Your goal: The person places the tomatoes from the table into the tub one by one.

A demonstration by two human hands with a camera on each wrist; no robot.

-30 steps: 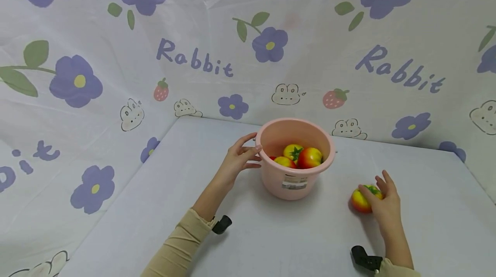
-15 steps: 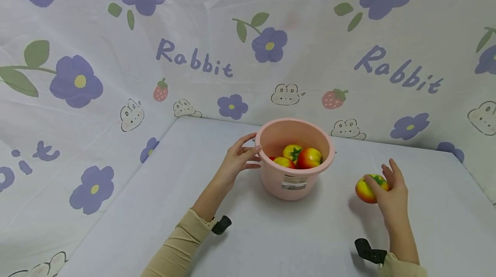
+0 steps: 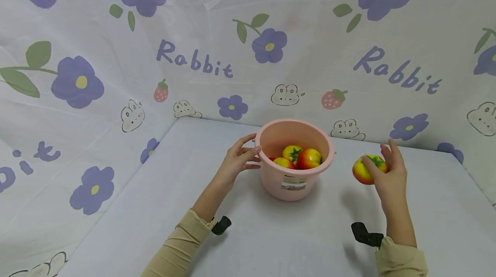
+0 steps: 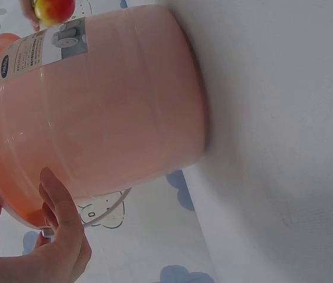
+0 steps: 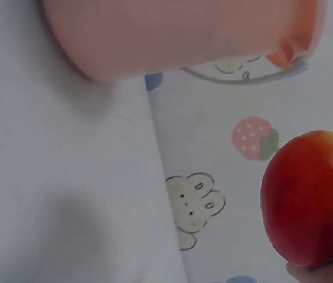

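Note:
A pink bucket stands upright on the table, with several red-and-yellow tomatoes inside it. At its left side my left hand holds the rim. The left wrist view shows the thumb at the rim and the fingers of that hand against the outer wall, by the handle's hinge. To the right of the bucket, my right hand grips another tomato from above, its green leafy top facing up. This tomato hangs above the table; in the right wrist view only a bit of the hand shows beneath it.
The white tabletop ends at the back against a hanging cloth printed with flowers and rabbits. A thin grey handle hangs down behind the bucket. Black devices, one on each wrist, jut out near the sleeves.
My right hand has lifted the tomato off the table, first a little rightward, then farther up and back. The left hand and the bucket have stayed in place.

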